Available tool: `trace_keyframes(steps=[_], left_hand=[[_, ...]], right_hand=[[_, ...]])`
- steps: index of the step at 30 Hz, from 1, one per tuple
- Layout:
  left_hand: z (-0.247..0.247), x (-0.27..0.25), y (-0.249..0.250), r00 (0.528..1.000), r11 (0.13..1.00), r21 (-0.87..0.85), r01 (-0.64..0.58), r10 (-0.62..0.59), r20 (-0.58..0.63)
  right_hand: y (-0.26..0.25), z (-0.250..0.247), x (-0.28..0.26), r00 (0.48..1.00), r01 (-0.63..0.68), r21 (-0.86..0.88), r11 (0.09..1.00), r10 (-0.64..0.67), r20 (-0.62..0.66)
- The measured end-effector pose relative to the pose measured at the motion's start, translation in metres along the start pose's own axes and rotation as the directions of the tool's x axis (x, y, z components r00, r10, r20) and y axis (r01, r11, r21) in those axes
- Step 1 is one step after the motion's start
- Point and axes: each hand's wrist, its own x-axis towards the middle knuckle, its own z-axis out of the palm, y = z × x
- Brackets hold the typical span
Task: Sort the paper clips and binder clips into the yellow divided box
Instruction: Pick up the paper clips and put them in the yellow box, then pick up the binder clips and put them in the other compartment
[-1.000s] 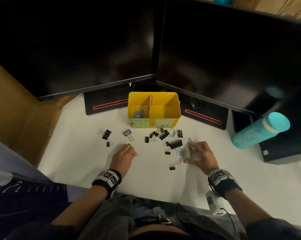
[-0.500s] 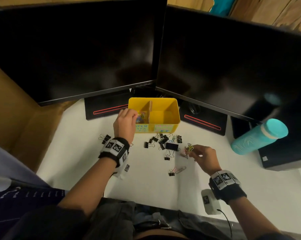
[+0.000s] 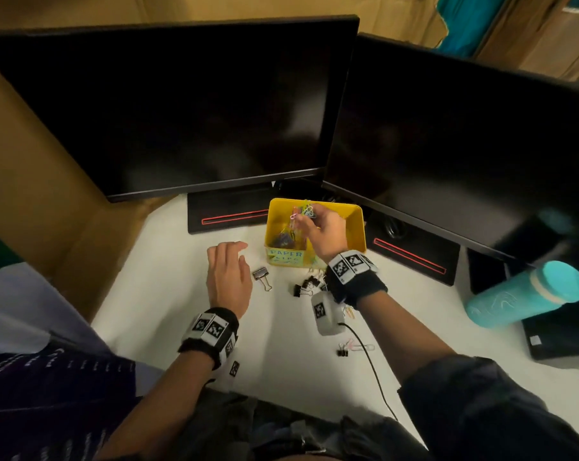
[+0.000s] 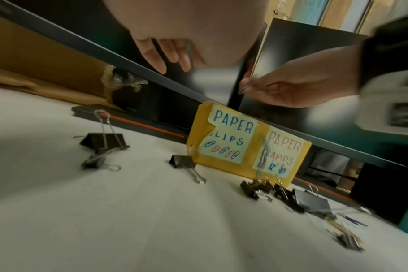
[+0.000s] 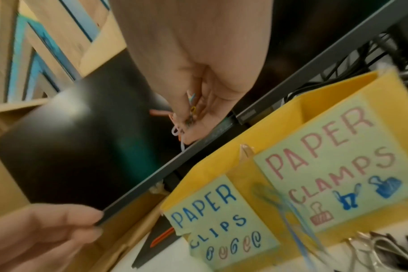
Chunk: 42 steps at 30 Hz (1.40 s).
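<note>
My right hand (image 3: 326, 232) is hovering over the yellow divided box (image 3: 356, 224), pinching a bunch of coloured paper clips (image 3: 304, 209) between thumb and fingertips (image 5: 189, 128) above the left compartment, the one labelled "PAPER CLIPS" — more clips are already lying in there. The right compartment, labelled "PAPER CLAMPS", is mostly hidden behind my hand, so I cannot tell what is in it.

My left hand (image 3: 227, 277) is hanging just above the white desk (image 3: 168, 294) to the left of the box, fingers relaxed and holding nothing. A binder clip (image 3: 261, 277) is lying just beside it on the right; a cluster of black binder clips (image 3: 306, 285) is sitting near the box's front, partly under my right wrist. One small binder clip with a pink paper clip (image 3: 351, 348) is lying nearer to me.

Two dark monitors (image 3: 181, 104) are standing at the far side, meeting just behind the box, and a teal bottle (image 3: 527, 294) is standing at the right. Brown cardboard (image 3: 32, 181) is lining the left edge.

Half a second ago it was my left hand at the box while my right was gathering clips on the desk — now they are swapped, the right carrying its bunch up over the box and the left drawn back to the desk.
</note>
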Motion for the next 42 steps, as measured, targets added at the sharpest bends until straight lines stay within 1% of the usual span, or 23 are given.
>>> trace_keyframes(steps=[3,4,5,7,9,11,13,14,16,18,19,21,22,25,27,30,32,33,35,36,38,40,42], left_hand=[[0.001,-0.014,-0.006,0.999,0.999,-0.033,-0.024,0.026,0.036],[0.002,-0.019,-0.006,0.997,0.999,-0.037,-0.039,0.041,0.060],[0.004,-0.025,-0.005,0.994,0.997,-0.040,-0.058,0.062,0.093],[0.011,-0.034,-0.003,0.980,0.996,-0.047,-0.078,0.086,0.181],[0.020,-0.040,0.002,0.950,0.997,-0.052,-0.057,0.070,0.304],[0.032,-0.039,0.013,0.898,0.994,-0.048,-0.093,0.105,0.426],[0.044,-0.034,0.031,0.824,0.979,-0.069,-0.193,0.199,0.530],[0.050,-0.031,0.041,0.784,0.967,-0.078,-0.244,0.244,0.571],[0.064,-0.026,0.053,0.708,0.939,-0.066,-0.337,0.299,0.640],[0.076,-0.024,0.054,0.661,0.916,-0.021,-0.401,0.305,0.685],[0.081,-0.024,0.052,0.656,0.907,0.006,-0.421,0.300,0.693],[0.085,-0.026,0.044,0.669,0.890,0.050,-0.454,0.303,0.679],[0.085,-0.028,0.041,0.679,0.881,0.063,-0.469,0.314,0.663],[0.077,-0.037,0.029,0.697,0.865,0.051,-0.500,0.367,0.616],[0.070,-0.044,0.021,0.688,0.852,0.023,-0.522,0.406,0.601],[0.056,-0.055,0.009,0.644,0.815,0.019,-0.579,0.443,0.624],[0.050,-0.062,-0.002,0.640,0.793,0.037,-0.608,0.463,0.613],[0.048,-0.064,-0.007,0.647,0.794,0.038,-0.607,0.466,0.603],[0.042,-0.066,-0.014,0.682,0.827,0.013,-0.562,0.455,0.573],[0.039,-0.065,-0.016,0.701,0.849,-0.003,-0.528,0.438,0.563],[0.034,-0.062,-0.020,0.730,0.885,-0.026,-0.464,0.399,0.555],[0.030,-0.059,-0.023,0.766,0.932,-0.019,-0.362,0.309,0.563],[0.031,-0.055,-0.024,0.804,0.975,0.009,-0.221,0.177,0.567]], right_hand=[[-0.005,0.007,0.010,0.981,-0.044,-0.274,0.961,0.093,0.170],[-0.006,0.004,0.011,0.977,-0.042,-0.309,0.950,0.104,0.186],[-0.007,-0.002,0.009,0.982,-0.031,-0.299,0.954,0.084,0.167],[-0.004,-0.021,0.000,0.999,0.001,-0.210,0.978,0.009,0.049],[0.008,-0.047,-0.015,0.993,-0.005,-0.124,0.992,-0.010,-0.116],[0.030,-0.072,-0.037,0.960,-0.028,-0.170,0.985,-0.021,-0.280],[0.061,-0.092,-0.060,0.928,-0.109,-0.288,0.951,-0.006,-0.372],[0.078,-0.098,-0.071,0.932,-0.165,-0.346,0.924,0.031,-0.361],[0.106,-0.101,-0.091,0.963,-0.229,-0.463,0.856,0.130,-0.236],[0.123,-0.097,-0.108,0.982,-0.174,-0.570,0.803,0.184,-0.040],[0.126,-0.095,-0.115,0.980,-0.129,-0.602,0.788,0.195,0.044],[0.125,-0.087,-0.124,0.969,-0.067,-0.621,0.781,0.198,0.144],[0.123,-0.082,-0.126,0.967,-0.056,-0.619,0.783,0.196,0.160],[0.117,-0.069,-0.132,0.983,-0.026,-0.613,0.790,0.132,0.128],[0.115,-0.065,-0.134,0.992,0.013,-0.651,0.759,0.070,0.102],[0.117,-0.064,-0.134,0.999,0.032,-0.671,0.741,-0.015,0.032],[0.115,-0.061,-0.135,0.996,0.085,-0.672,0.735,-0.061,0.059],[0.114,-0.059,-0.136,0.992,0.128,-0.668,0.733,-0.092,0.089],[0.110,-0.052,-0.137,0.982,0.189,-0.651,0.735,-0.142,0.125],[0.108,-0.048,-0.138,0.981,0.192,-0.642,0.742,-0.146,0.125],[0.106,-0.042,-0.136,0.989,0.146,-0.633,0.761,-0.119,0.085],[0.109,-0.039,-0.132,0.997,0.080,-0.633,0.770,-0.069,0.042],[0.113,-0.039,-0.123,0.999,0.050,-0.647,0.761,-0.029,0.043]])
